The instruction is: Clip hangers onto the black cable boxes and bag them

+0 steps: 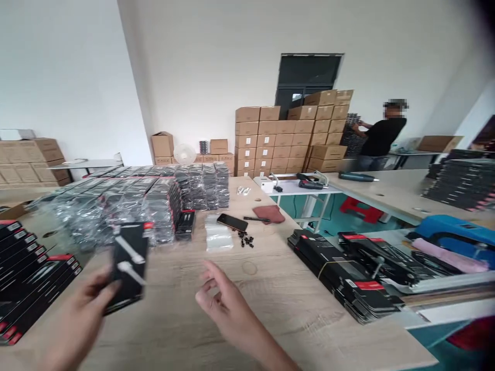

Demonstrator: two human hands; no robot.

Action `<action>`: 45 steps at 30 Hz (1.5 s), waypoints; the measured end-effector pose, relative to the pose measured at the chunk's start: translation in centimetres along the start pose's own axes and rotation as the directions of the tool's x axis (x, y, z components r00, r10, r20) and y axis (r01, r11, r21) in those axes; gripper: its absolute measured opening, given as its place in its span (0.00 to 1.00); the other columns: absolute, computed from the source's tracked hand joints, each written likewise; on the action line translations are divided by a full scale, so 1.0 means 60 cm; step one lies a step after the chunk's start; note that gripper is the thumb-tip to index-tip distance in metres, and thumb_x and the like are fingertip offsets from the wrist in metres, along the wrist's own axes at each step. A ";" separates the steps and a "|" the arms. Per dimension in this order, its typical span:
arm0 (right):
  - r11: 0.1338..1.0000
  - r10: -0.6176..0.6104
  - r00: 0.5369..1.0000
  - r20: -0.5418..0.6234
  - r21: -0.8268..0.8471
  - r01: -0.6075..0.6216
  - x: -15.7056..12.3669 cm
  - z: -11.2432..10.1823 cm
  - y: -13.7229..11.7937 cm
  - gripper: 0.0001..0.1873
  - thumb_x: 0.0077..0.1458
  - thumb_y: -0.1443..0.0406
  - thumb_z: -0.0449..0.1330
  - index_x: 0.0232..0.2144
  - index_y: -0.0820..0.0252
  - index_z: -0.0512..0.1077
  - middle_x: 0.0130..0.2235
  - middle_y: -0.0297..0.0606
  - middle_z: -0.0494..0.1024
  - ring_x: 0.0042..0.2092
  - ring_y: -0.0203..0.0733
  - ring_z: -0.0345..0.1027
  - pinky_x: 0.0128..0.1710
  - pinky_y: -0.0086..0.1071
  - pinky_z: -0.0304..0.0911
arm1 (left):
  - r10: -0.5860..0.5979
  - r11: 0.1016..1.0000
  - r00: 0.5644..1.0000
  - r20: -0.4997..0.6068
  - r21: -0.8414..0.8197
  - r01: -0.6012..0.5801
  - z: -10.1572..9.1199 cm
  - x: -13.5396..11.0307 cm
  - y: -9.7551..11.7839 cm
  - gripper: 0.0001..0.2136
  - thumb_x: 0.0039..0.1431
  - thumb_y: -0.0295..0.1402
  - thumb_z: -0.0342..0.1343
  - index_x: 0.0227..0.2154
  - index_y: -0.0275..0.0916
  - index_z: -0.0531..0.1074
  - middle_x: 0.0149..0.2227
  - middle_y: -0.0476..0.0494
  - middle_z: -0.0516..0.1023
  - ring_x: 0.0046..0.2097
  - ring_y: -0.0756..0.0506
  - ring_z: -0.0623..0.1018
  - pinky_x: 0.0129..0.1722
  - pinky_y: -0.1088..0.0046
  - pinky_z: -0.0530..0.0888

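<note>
My left hand (91,304) is closed on the lower left edge of a slim black box (131,278), held tilted above the table. Two white elongated shapes are printed on its face, and a red patch marks its top corner; motion blurs it slightly. Over the middle of the table, my right hand (221,299) has its fingers loosely bent and apart, with nothing in them. A thin rubber band (249,267) lies just beyond it. Clear plastic bags (218,234), a phone (232,222) and several small black parts (246,239) are farther back.
Stacked black boxes (36,278) stand at the left, with plastic-wrapped stacks (127,206) behind. To the right lies a banded bundle of flat black cartons (336,268). A pen (256,219) and brown cloth (269,214) lie farther back. Another person (384,135) stands by cardboard boxes (286,136).
</note>
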State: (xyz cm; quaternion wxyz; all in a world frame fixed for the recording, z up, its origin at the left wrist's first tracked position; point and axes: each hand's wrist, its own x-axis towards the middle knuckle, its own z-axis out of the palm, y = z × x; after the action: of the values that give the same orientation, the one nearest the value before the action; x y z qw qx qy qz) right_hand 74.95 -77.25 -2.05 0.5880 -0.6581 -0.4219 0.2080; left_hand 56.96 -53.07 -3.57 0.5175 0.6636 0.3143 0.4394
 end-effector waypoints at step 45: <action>0.726 0.062 0.998 -0.031 -0.684 -0.067 0.360 -0.140 0.254 0.11 0.46 0.58 0.58 0.24 0.60 0.72 0.21 0.33 0.72 0.24 0.35 0.62 0.25 0.27 0.55 | -0.282 0.761 0.671 0.686 -0.266 0.592 0.293 0.049 -0.097 0.17 0.36 0.22 0.54 0.35 0.34 0.71 0.34 0.45 0.76 0.33 0.49 0.73 0.31 0.75 0.66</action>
State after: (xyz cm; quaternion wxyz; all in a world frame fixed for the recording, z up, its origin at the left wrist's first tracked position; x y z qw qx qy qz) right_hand 98.21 -64.26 -9.87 0.2980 -0.8432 -0.4439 0.0563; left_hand 74.37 -56.20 -9.79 0.8261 0.5233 0.1695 0.1220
